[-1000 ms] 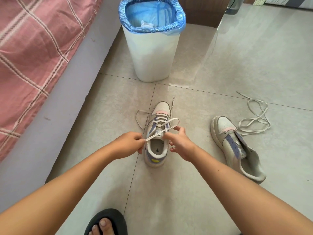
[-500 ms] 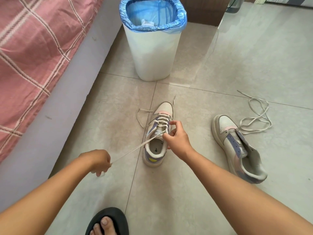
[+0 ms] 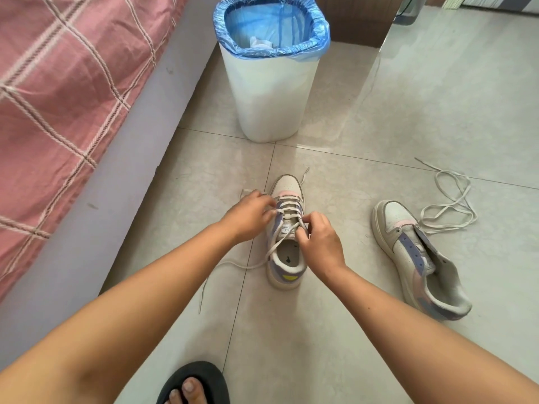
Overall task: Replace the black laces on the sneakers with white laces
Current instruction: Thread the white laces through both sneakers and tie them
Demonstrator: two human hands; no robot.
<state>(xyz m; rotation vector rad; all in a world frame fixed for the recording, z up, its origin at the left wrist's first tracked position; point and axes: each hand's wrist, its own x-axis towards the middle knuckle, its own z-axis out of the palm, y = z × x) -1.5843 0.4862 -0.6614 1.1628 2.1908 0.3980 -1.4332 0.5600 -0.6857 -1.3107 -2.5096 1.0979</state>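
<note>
Our left hand (image 3: 250, 215) and right hand (image 3: 319, 243) pinching the white lace (image 3: 287, 211) on our upright half-laced sneaker (image 3: 287, 259), second sneaker (image 3: 417, 258) unlaced beside a loose lace (image 3: 449, 205), pale tiled floor (image 3: 379, 141), lined bin (image 3: 271, 71), pink checked bed (image 3: 58, 83).

- Left hand (image 3: 250, 215) sat just left of frame centre, fingers curled, fingertips pinching
- Right hand (image 3: 319, 243) lay at centre, thumb and forefinger pinched together
- Both bare forearms reached up from the lower corners
</note>
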